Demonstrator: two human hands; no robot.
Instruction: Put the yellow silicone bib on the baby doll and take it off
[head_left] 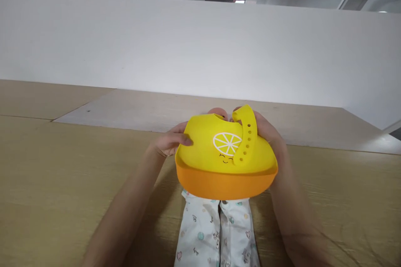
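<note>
A yellow baby bib [200, 133] with an orange catch pocket is held up in the middle of the view. A white citrus slice and a small smiling face are printed on it. My left hand [174, 138] grips its left edge, thumb on the front and fingers behind. At the upper right, my right hand [265, 127] holds the bib from behind, its fingers mostly hidden. One strap with several holes folds forward over the front. Below the bib lie small white patterned pants [200, 229]. A pinkish rounded thing [218, 112] peeks out behind the neckline, mostly covered.
A wood-grain surface [78, 175] spreads around the pants, with a paler strip [140, 108] farther back. Behind it stands a low white wall [200, 50]. Glass panels and ceiling lights show above the wall.
</note>
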